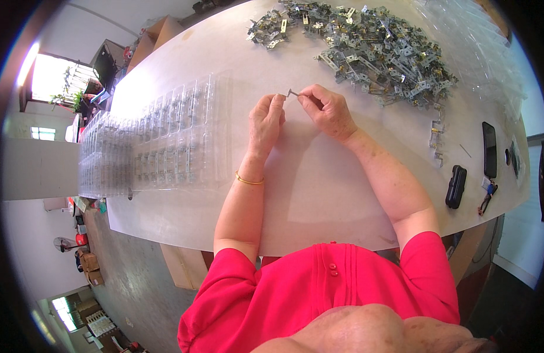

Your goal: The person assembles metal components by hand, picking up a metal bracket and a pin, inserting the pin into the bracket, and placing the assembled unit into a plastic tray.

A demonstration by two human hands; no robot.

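Over the middle of the table, my left hand (266, 122) and my right hand (329, 113) are close together with the fingertips pinched. A small grey metal piece (292, 92) shows between them, gripped by my right thumb and forefinger. Its other end meets my left fingertips, where I cannot tell whether a second small part is held. Beyond my right hand lies a large heap of small metal brackets (378, 50), some with brass-coloured bits. On my left, stacked clear plastic trays (216, 126) hold rows of similar metal pieces.
Several brackets (436, 138) lie in a line right of the heap. Near the table's right edge are a black phone (489, 150), a black case (456, 187), keys (487, 197) and a thin metal pin (465, 151). Clear plastic sheeting (475, 65) covers the far right corner.
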